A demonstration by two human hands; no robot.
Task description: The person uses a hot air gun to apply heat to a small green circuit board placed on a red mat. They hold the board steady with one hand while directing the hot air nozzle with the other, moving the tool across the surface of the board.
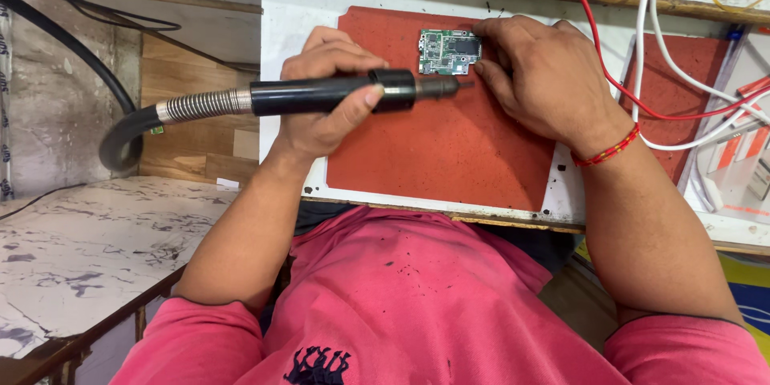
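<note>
- Black plastic filled the left hand (325, 104): its fingers (357, 108) were clamped around the handle of a hot-air tool (337, 95), thumb pressed along the near side of the barrel.
- The tool lay level across the view, its metal nozzle (445, 87) pointing at the near edge of a small green circuit board (449, 51) and stopping just short of it.
- A ribbed silver spring collar (204, 104) joined the back of the handle to a thick black hose (120, 132), which curved down and away past the edge of the worktop.
- The right hand (545, 80) rested palm down just beside the board, its fingers (491, 32) drawn together and pressed on the board's right edge, pinning it flat.
- The board lay near the far edge of a red mat (441, 152), flat, with its component side up.
- A red and yellow thread band (607, 150) circled the right wrist.
- The mat sat on a white worktop (297, 8) with a chipped wooden front edge.
- A second red mat (686, 104) lay to the right, with a red wire (597, 48) and white cables (666, 40) running over it.
- A pink shirt (417, 305) filled the bottom of the view, speckled with small dark marks.
- A marbled white surface (88, 249) stood lower down to the left, well apart from the hands.
</note>
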